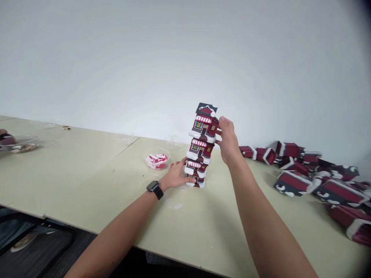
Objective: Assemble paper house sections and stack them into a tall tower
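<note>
A leaning stack of small dark-red model houses [201,148] with white snow trim and striped awnings stands on the table. Low on its left side, my left hand [175,175] is closed around the stack, its thumb across the front of the bottom house. Up at the top house [205,123], which has a dark grey roof, my right hand [228,139] grips the right side; some of its fingertips are hidden behind the house. Just left of the stack sits a clear round bowl [156,159] holding red-and-white striped pieces.
A heap of similar red model houses [295,179] lies on its sides at the right of the pale table [72,166]. Against the back runs a plain wall [130,58]. At the far left is a clear container [24,141]. Part of a person's shoe [24,243] shows below the table.
</note>
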`<state>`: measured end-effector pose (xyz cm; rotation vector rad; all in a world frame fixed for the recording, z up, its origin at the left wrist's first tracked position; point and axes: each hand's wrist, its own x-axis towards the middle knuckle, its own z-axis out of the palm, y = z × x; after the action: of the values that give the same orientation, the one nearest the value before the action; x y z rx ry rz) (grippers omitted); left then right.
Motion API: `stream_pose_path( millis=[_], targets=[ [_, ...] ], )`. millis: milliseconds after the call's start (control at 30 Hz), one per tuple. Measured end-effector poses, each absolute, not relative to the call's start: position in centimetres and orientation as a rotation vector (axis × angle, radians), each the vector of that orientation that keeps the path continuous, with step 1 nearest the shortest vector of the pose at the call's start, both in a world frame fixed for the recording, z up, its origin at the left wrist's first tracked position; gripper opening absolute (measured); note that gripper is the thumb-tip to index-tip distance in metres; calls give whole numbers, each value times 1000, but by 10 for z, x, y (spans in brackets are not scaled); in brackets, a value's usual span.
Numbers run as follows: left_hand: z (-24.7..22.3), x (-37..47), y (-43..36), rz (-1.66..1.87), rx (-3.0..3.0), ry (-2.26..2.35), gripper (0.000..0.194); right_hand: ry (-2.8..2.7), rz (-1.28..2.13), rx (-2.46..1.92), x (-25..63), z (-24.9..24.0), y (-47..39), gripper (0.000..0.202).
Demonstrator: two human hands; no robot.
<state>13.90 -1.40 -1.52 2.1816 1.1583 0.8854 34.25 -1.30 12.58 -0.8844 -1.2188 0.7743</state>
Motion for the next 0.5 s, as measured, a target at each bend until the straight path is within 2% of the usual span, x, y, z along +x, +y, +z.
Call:
stream_pose_path(
  millis=[133,267,333,433,500],
  targets=[
    [-12,132,-13,887,2273,1229,105,-1201,538,-1106,382,107,-15,82],
    [-2,120,-7,854,2386,1287,90,-1314,-5,-1640,485,72,-14,66],
    [6,112,-4,838,2463,1325,79,-1365,-177,-1929,546,51,-18,65],
    [18,99,0,882,2577,1454,59,-1475,-219,-2270,614,20,-32,72],
    [23,88,3,943,2612,1569,47,-1550,-143,-2322,633,2,-43,65]
  ],
)
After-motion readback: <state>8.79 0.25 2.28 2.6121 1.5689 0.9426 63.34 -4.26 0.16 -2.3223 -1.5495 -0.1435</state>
